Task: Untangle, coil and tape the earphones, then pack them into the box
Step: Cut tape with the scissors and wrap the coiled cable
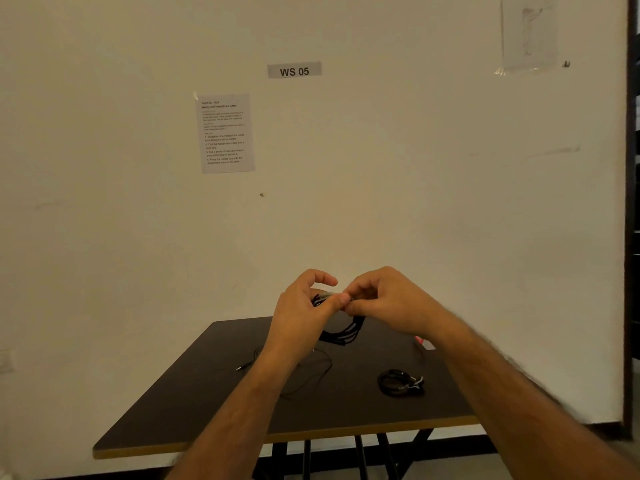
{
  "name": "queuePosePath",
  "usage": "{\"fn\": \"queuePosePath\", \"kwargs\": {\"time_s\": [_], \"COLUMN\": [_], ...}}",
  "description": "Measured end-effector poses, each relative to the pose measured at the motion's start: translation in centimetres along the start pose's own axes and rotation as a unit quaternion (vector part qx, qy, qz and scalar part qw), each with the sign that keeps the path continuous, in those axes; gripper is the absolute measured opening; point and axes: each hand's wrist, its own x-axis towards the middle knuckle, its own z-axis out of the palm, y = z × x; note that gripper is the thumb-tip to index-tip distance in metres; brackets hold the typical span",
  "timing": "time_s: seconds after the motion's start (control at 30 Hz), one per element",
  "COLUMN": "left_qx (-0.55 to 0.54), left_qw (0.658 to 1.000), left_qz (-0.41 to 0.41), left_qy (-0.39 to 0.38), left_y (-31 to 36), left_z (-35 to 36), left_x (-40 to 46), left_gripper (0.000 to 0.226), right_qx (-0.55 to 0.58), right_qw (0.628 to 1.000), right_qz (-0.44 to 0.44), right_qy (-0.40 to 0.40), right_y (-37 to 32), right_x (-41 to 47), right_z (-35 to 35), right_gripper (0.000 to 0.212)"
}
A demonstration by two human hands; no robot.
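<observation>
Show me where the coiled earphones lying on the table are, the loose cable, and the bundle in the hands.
coiled earphones (400, 382): head view, on the coil's black loops.
loose cable (323, 367): head view, on its thin curve.
held bundle (343, 332): head view, on the loops hanging below the hands.

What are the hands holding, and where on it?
Both hands, left and right, pinch the top of a black coiled earphone cable; its loops hang below.

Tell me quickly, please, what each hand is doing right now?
Left hand: pinches the coiled earphones.
Right hand: pinches the same coil.
</observation>
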Motion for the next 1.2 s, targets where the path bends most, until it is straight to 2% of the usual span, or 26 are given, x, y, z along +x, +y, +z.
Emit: {"fn": "queuePosePath", "kwargs": {"time_s": [0.17, 0.4, 0.5, 0.73, 0.9, 1.2], "left_qx": [0.051, 0.136, 0.153, 0.099, 0.074, 0.0], "left_qw": [0.998, 0.99, 0.988, 0.994, 0.996, 0.987], "left_qz": [0.035, 0.026, 0.032, 0.014, -0.006, -0.137], "left_qy": [-0.011, -0.006, -0.009, -0.033, -0.054, -0.088], "left_y": [-0.1, -0.9, -1.3, -2.7, -4.7, -13.7], "left_z": [-0.1, 0.5, 0.5, 1.6, 2.9, 8.1], "left_x": [0.1, 0.4, 0.5, 0.2, -0.2, 0.4], "left_gripper": [0.013, 0.012, 0.012, 0.009, 0.005, 0.016], "right_qx": [-0.042, -0.135, -0.074, 0.049, 0.066, 0.086], "right_qw": [0.999, 0.991, 0.996, 0.99, 0.977, 0.96], "right_qz": [0.011, 0.024, 0.04, 0.088, 0.145, 0.254], "right_qy": [-0.002, -0.002, -0.034, -0.101, -0.14, -0.079], "right_y": [0.2, 0.4, 0.9, 2.9, 5.5, 13.5], "right_x": [0.1, 0.5, 0.5, 0.0, -0.2, 0.0], "right_z": [0.0, 1.0, 0.7, -0.3, 0.8, 6.9], "right_gripper": [0.005, 0.007, 0.014, 0.019, 0.02, 0.029]}}
